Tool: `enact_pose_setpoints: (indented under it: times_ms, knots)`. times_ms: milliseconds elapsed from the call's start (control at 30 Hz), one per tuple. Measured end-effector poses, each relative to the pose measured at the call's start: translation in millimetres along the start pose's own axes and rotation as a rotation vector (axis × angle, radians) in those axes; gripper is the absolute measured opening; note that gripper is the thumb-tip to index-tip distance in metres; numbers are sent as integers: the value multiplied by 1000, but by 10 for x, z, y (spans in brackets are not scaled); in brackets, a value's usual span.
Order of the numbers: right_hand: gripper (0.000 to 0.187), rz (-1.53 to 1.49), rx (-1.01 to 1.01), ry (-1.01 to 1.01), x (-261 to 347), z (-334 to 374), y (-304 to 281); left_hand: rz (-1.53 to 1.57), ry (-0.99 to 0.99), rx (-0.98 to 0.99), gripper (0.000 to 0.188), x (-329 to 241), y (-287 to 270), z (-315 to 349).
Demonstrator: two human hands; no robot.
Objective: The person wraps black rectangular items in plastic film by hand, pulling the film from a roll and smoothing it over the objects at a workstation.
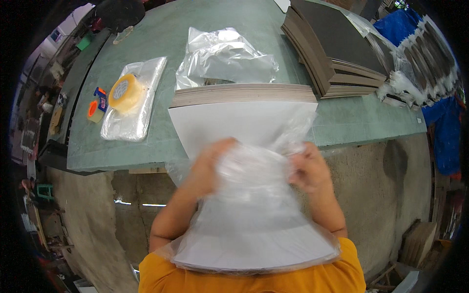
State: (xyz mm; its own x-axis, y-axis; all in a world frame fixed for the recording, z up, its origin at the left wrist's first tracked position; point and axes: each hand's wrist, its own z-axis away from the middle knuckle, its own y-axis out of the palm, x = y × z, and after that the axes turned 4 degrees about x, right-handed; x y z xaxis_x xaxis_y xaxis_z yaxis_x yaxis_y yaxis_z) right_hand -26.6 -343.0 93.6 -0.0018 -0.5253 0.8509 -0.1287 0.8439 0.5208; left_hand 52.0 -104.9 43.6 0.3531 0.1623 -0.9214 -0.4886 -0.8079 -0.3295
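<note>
A stack of boards (200,116), white on top with grey-brown layered edges at its far end, lies in front of me at the table's near edge. Clear plastic bag film (254,168) is bunched over its near part and spreads toward my chest, with white showing through. My left hand (211,163) is closed on the bunched plastic bag at its left side, blurred by motion. Across from it, my right hand (311,168) has its fingers curled and pinched on the bag's right side. Whether the white near my chest belongs to the same stack is unclear.
A green table (342,122) carries loose plastic film (227,58) beyond the boards. On the left, a tape roll (125,93) rests on folded plastic bags (132,124), beside a tape dispenser (99,105). Dark boards (337,41) are stacked at far right, near wrapped bundles (427,61).
</note>
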Motion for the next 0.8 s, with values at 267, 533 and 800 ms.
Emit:
enact_pose_setpoints:
  times_ms: [267,533,800]
  knots:
    - [17,174,-28,111,118,207,-267,218,-89,-1033,6,-1024,-440,-81]
    - [31,587,-20,-538,395,-36,239,212,-151,477,32,-781,299,-181]
    - [28,-351,420,442,103,-134,-224,417,-538,167,21,-943,7,-265]
